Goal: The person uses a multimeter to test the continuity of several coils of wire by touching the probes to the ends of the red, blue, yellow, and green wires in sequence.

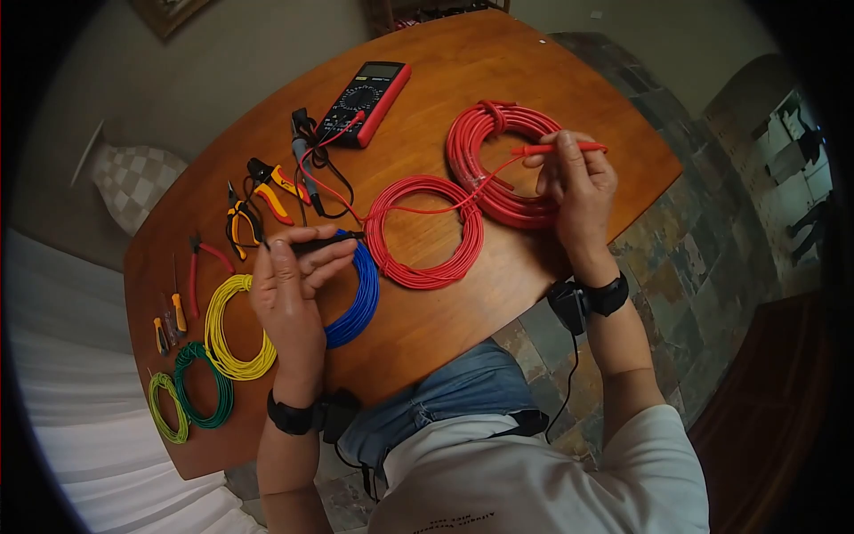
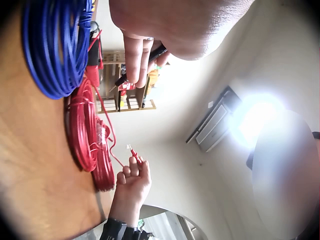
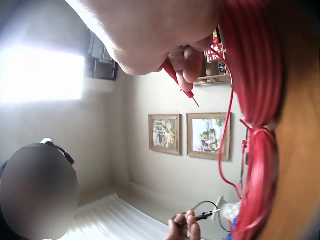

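In the head view my left hand [image 1: 289, 307] pinches a black probe [image 1: 342, 239] over the blue wire coil [image 1: 360, 298]. Held by my right hand [image 1: 583, 191] is a red probe [image 1: 587, 147], above the thick red coil [image 1: 463, 156]. A multimeter [image 1: 382, 78] lies behind, with a red lead plugged in. The left wrist view has the black probe [image 2: 121, 80] under my left hand [image 2: 170, 25], its metal tip bare. In the right wrist view the red probe [image 3: 188, 93] sticks out from my right hand [image 3: 155, 35], pointed tip showing. The probes are well apart.
A thinner red coil [image 1: 427, 280] lies mid-table, a yellow coil [image 1: 218, 334] and green coils [image 1: 187, 405] toward the left. Pliers [image 1: 240, 222], a wire stripper [image 1: 271, 200], red-handled cutters [image 1: 194, 276], screwdrivers [image 1: 179, 311] and a grey-handled tool [image 1: 305, 165] lie on the wooden table [image 1: 534, 76].
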Demonstrator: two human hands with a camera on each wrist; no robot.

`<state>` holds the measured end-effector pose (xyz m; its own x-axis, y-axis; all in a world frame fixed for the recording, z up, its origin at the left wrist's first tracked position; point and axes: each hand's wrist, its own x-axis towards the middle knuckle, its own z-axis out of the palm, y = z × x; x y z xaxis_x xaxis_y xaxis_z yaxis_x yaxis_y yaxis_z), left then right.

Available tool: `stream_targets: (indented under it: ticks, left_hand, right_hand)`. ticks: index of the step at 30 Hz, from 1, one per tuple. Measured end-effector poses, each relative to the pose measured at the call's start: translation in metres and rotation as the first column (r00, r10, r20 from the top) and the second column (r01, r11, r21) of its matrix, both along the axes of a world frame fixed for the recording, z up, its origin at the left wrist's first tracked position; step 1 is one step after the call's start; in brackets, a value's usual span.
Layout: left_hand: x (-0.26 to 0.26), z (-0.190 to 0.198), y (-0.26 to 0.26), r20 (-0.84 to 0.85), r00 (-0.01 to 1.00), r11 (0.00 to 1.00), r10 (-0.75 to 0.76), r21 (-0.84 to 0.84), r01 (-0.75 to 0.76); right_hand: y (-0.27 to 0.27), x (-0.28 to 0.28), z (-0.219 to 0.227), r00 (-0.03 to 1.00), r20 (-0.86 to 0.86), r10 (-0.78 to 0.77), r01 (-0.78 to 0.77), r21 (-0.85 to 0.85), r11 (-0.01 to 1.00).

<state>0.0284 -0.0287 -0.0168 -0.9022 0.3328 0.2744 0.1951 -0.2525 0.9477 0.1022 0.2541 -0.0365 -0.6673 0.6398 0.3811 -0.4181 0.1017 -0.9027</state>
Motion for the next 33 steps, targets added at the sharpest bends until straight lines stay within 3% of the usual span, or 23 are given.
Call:
stream_targets:
  ticks: [2, 6, 12, 15, 18, 21, 33]
  left_hand:
    - [-0.002, 0.01, 0.0, -0.038, 0.999, 0.998, 0.027, 0.057, -0.025]
    - [0.007, 0.02, 0.027, -0.05, 0.993, 0.992, -0.111, 0.058, 0.114]
    - [0.027, 0.008, 0.096, 0.009, 0.936, 0.936, -0.353, 0.01, 0.353]
    - [0.022, 0.003, 0.119, 0.043, 0.915, 0.916, -0.4, 0.015, 0.4]
    - [0.016, -0.004, 0.132, 0.056, 0.925, 0.927, -0.375, 0.033, 0.374]
    - [0.013, -0.01, 0.136, 0.084, 0.943, 0.947, -0.321, 0.047, 0.318]
    - [0.015, -0.01, 0.131, 0.016, 0.943, 0.943, -0.333, -0.012, 0.334]
  right_hand:
    - [0.013, -0.001, 0.01, 0.996, -0.088, -0.021, 0.013, -0.089, 0.996]
    - [0.038, -0.005, 0.028, 0.997, -0.063, 0.052, -0.064, -0.211, 0.975]
    - [0.07, -0.03, 0.038, 0.953, 0.19, 0.237, -0.221, -0.103, 0.97]
    - [0.075, -0.043, 0.036, 0.963, 0.209, 0.171, -0.176, 0.006, 0.984]
    - [0.085, -0.052, 0.027, 0.974, 0.216, 0.067, -0.104, 0.164, 0.981]
    - [0.092, -0.056, 0.021, 0.978, 0.202, 0.047, -0.08, 0.159, 0.984]
    - [0.099, -0.061, 0.009, 0.988, 0.146, -0.05, 0.031, 0.131, 0.991]
